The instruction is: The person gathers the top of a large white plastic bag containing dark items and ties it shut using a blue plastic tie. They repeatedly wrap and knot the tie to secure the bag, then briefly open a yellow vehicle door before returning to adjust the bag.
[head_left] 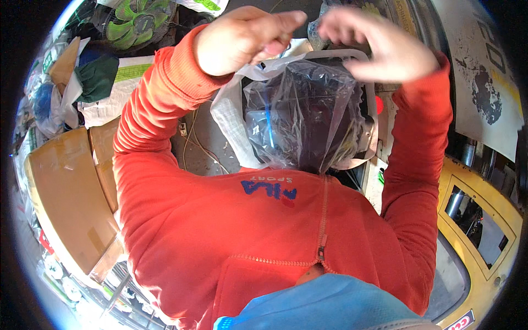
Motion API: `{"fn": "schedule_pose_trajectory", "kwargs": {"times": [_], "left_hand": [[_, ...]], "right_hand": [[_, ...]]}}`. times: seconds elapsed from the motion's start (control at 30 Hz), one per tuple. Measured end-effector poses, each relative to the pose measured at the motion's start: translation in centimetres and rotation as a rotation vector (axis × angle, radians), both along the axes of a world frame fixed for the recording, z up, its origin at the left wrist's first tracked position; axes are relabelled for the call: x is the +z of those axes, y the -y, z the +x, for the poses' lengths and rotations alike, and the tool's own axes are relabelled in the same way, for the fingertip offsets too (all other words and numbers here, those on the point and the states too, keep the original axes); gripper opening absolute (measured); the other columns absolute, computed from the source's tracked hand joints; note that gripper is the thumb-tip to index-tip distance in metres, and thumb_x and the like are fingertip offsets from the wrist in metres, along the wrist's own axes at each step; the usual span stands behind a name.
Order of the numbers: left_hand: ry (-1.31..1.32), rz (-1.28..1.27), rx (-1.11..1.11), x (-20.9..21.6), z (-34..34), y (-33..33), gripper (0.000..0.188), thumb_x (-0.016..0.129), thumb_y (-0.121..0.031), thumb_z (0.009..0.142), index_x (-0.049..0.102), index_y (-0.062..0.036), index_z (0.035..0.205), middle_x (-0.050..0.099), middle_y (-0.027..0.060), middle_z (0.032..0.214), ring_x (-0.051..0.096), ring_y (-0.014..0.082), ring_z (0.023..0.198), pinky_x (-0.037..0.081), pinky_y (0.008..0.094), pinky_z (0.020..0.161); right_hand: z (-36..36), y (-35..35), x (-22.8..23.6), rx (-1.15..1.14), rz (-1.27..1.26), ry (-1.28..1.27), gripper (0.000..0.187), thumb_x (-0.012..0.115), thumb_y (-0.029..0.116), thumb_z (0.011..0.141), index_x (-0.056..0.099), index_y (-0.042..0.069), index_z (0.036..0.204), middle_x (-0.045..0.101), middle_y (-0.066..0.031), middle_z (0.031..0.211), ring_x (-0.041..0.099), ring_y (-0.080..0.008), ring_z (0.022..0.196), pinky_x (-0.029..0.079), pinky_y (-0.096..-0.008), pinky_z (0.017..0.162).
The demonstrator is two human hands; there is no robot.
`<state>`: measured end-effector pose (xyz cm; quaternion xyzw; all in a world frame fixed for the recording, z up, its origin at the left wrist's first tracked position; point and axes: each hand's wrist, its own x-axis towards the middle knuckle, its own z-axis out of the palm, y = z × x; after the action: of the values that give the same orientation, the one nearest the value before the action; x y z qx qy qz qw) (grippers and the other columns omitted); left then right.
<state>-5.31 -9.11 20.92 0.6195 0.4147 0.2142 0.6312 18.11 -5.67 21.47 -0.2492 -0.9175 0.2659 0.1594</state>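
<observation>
A white woven sack (228, 121) stands in front of my chest with its mouth spread wide. Inside it, a clear plastic liner (297, 110) covers dark contents that I cannot make out. My left hand (247, 38) is raised over the far left rim, its index finger stretched out and the others loosely bent; no object shows in it. Above the far right rim my right hand (379, 47) is partly smeared by motion. Its fingers curve toward the left hand with the thumb held apart, and I see nothing in it.
A green-bladed fan (137, 22) is at the far left. Cardboard boxes (66, 192) stand close on my left. To the right are a yellow machine frame (448, 192) and a worn white panel (481, 82). A cable (192, 135) lies on the floor beside the sack.
</observation>
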Motion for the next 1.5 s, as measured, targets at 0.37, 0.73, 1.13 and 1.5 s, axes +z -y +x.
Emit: {"fn": "schedule_pose_trajectory", "kwargs": {"times": [0.37,0.73,1.13,1.5], "left_hand": [[-0.021,-0.117,0.066,0.9,-1.3,-5.8,0.053,0.05,-0.045,0.091,0.033,-0.0168,0.05,0.033,-0.0038,0.045,0.029,0.0104,0.039,0.026,0.0259,0.038],[-0.54,1.003,-0.059,-7.3,2.2,-19.7,0.029,0.051,-0.031,0.087,0.063,-0.0051,0.084,0.063,0.0167,0.075,0.062,0.033,0.076,0.049,0.0409,0.066],[-0.464,1.003,-0.029,-13.1,8.6,-22.7,0.021,0.052,-0.026,0.085,0.063,-0.0079,0.084,0.064,0.0175,0.078,0.061,0.037,0.077,0.048,0.0444,0.068],[-0.499,1.049,-0.734,-11.6,11.6,-20.8,0.053,0.064,-0.056,0.071,0.068,-0.0029,0.073,0.063,0.0174,0.067,0.061,0.0332,0.06,0.049,0.0399,0.056]], "right_hand": [[8.9,-10.0,-8.8,0.124,-1.033,-0.707,0.032,0.042,0.014,0.096,0.051,0.006,0.125,0.039,0.005,0.064,0.031,-0.0063,0.051,0.027,-0.0224,0.049],[9.4,-11.1,-19.5,-0.227,-0.811,-0.045,0.02,0.063,0.01,0.083,0.064,0.005,0.102,0.066,-0.0031,0.086,0.06,-0.0108,0.08,0.047,-0.0265,0.068],[4.3,-11.6,-19.0,0.069,-0.603,0.587,0.019,0.068,0.011,0.074,0.069,0.004,0.092,0.067,-0.0061,0.081,0.062,-0.0164,0.076,0.049,-0.029,0.073],[5.7,-8.2,-16.4,0.111,-0.342,0.53,0.039,0.066,0.026,0.072,0.065,0.005,0.105,0.062,-0.0115,0.095,0.059,-0.0248,0.089,0.046,-0.0356,0.081]]}}
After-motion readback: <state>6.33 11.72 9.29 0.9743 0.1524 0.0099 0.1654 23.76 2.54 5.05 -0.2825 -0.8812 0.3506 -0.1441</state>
